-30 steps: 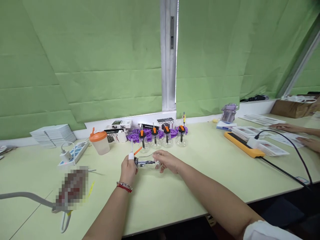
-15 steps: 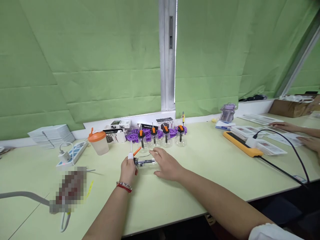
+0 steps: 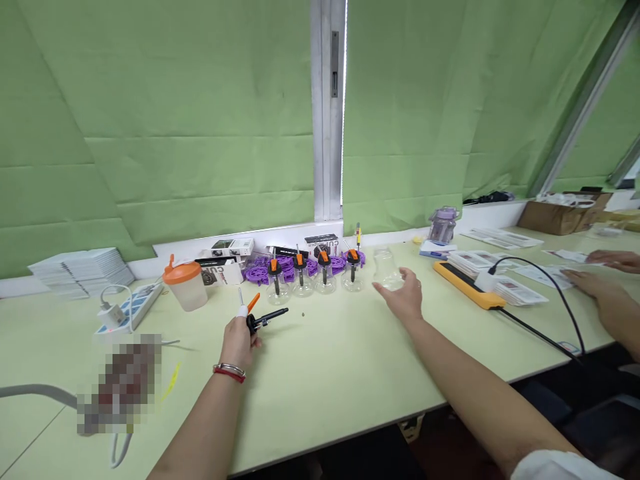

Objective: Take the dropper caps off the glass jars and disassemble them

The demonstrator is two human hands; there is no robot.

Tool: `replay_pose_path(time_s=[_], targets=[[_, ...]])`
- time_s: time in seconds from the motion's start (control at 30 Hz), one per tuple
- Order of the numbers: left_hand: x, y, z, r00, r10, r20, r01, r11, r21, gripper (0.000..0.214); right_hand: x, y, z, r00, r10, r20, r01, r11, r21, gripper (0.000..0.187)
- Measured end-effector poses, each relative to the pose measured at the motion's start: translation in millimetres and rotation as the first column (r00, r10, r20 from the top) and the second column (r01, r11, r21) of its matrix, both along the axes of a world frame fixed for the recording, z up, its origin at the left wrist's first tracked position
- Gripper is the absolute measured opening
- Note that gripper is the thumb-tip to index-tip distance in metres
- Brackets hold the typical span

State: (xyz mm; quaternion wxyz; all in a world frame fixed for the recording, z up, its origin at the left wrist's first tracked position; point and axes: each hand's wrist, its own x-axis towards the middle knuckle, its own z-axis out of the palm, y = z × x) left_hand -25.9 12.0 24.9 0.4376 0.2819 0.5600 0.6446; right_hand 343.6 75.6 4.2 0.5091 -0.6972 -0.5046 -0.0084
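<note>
The black top (image 3: pixel 251 325) with its orange lever (image 3: pixel 254 302) is in the left hand (image 3: pixel 237 343), which is closed around it. Its thin black tube (image 3: pixel 270 316) pokes out to the right with nothing around it, so a bump might bend it. The clear jar (image 3: pixel 384 265) seems to stand upright on the desk (image 3: pixel 320 387), near the right end of a row of 4 jars (image 3: pixel 325 283) with tops on. The right hand (image 3: pixel 406 300) is by its base, thumb and fingers wide; I can't tell if they touch it. If a finger catches the jar, it could tip, maybe crack, or knock the row. Farther right lies a yellow power strip (image 3: pixel 465 283). If the right arm swings out, it might snag the black cord (image 3: pixel 543 337).
</note>
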Motion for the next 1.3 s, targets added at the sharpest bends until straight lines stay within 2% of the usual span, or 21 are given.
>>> replay_pose_path(time_s=[0.07, 0.13, 0.27, 0.43, 0.53, 0.6, 0.63, 0.67, 0.7, 0.73, 0.77, 0.8, 0.83, 0.87, 0.9, 0.97, 1.03, 1.13, 1.17, 1.23, 1.3], targets=[[0.5, 0.3, -1.8, 0.999, -0.025, -0.022, 0.025, 1.0, 0.008, 0.024, 19.9, 10.1, -8.0, 0.987, -0.086, -0.133, 0.064, 0.985, -0.162, 0.084], [-0.2, 1.2, -3.6, 0.998, -0.042, -0.042, 0.044, 0.999, 0.029, 0.023, 30.6, 17.1, -15.9, 0.983, -0.093, -0.16, 0.05, 0.966, -0.255, 0.086], [-3.1, 2.3, -5.0, 0.997, -0.059, -0.051, 0.062, 0.997, 0.045, 0.024, 33.3, 24.6, -24.7, 0.985, -0.089, -0.149, 0.034, 0.941, -0.335, 0.083], [-5.1, 0.8, -3.0, 0.991, -0.082, -0.11, 0.081, 0.997, -0.006, 0.025, 33.4, 31.0, -26.7, 0.988, -0.045, -0.147, -0.021, 0.907, -0.421, 0.084], [-5.0, 0.4, -1.6, 0.985, -0.086, -0.149, 0.081, 0.996, -0.034, 0.028, 29.1, 28.2, -22.3, 0.995, -0.066, -0.069, 0.036, 0.93, -0.367, 0.103], [-4.4, 0.0, -0.3, 0.983, -0.096, -0.158, 0.09, 0.995, -0.043, 0.029, 15.3, 18.7, -13.1, 0.994, -0.095, 0.049, 0.104, 0.97, -0.22, 0.113], [-3.7, -0.7, 0.6, 0.981, -0.109, -0.16, 0.103, 0.994, -0.044, 0.031, 3.8, 11.3, -6.8, 0.991, -0.074, 0.108, 0.087, 0.988, -0.127, 0.11], [-2.6, -1.8, 1.6, 0.978, -0.131, -0.161, 0.126, 0.991, -0.043, 0.032, -10.9, 2.2, 0.1, 0.984, 0.017, 0.18, -0.011, 0.999, -0.036, 0.103], [-1.0, -3.3, 2.7, 0.974, -0.163, -0.16, 0.158, 0.987, -0.039, 0.032, -28.2, -8.2, 6.7, 0.953, 0.155, 0.259, -0.166, 0.986, 0.02, 0.094], [1.2, -5.3, 4.0, 0.967, -0.203, -0.156, 0.2, 0.979, -0.033, 0.033, -47.7, -19.2, 12.5, 0.879, 0.334, 0.341, -0.361, 0.933, 0.016, 0.085], [3.8, -7.7, 5.1, 0.957, -0.249, -0.149, 0.247, 0.969, -0.028, 0.035, -68.3, -30.2, 16.9, 0.75, 0.521, 0.407, -0.553, 0.832, -0.046, 0.078], [6.7, -10.3, 6.1, 0.944, -0.299, -0.139, 0.298, 0.954, -0.024, 0.036, -89.0, -40.6, 19.5, 0.609, 0.659, 0.442, -0.687, 0.716, -0.121, 0.074], [9.9, -12.9, 6.7, 0.929, -0.347, -0.128, 0.347, 0.938, -0.02, 0.037, -108.7, -49.6, 20.5, 0.483, 0.744, 0.462, -0.767, 0.614, -0.186, 0.071], [12.8, -15.1, 6.9, 0.912, -0.393, -0.119, 0.394, 0.919, -0.019, 0.039, -126.4, -57.0, 20.2, 0.396, 0.785, 0.477, -0.806, 0.546, -0.23, 0.064], [15.4, -16.7, 6.6, 0.894, -0.433, -0.113, 0.434, 0.901, -0.019, 0.04, -141.5, -62.4, 19.2, 0.349, 0.801, 0.487, -0.822, 0.511, -0.252, 0.056], [18.0, -17.8, 4.8, 0.867, -0.487, -0.108, 0.488, 0.873, -0.017, 0.042, -161.9, -67.4, 18.2, 0.322, 0.818, 0.476, -0.827, 0.488, -0.28, 0.042], [16.9, -16.2, 2.9, 0.877, -0.465, -0.121, 0.471, 0.882, 0.022, 0.045, -169.6, -66.8, 22.0, 0.364, 0.829, 0.424, -0.824, 0.499, -0.269, 0.036], [11.9, -14.1, 3.9, 0.929, -0.237, -0.285, 0.303, 0.927, 0.219, 0.05, -164.3, -62.6, 37.0, 0.471, 0.853, 0.224, -0.836, 0.513, -0.195, 0.027], [10.9, -14.5, 5.5, 0.917, -0.138, -0.373, 0.261, 0.917, 0.301, 0.051, -160.4, -61.6, 42.4, 0.485, 0.865, 0.128, -0.848, 0.501, -0.173, 0.025], [11.8, -17.4, 8.8, 0.85, -0.02, -0.526, 0.271, 0.873, 0.405, 0.051, -153.0, -60.4, 50.6, 0.465, 0.883, -0.063, -0.879, 0.452, -0.15, 0.024], [16.4, -21.0, 10.0, 0.792, -0.064, -0.607, 0.365, 0.846, 0.387, 0.051, -148.4, -59.6, 53.3, 0.419, 0.88, -0.222, -0.906, 0.393, -0.154, 0.026]])
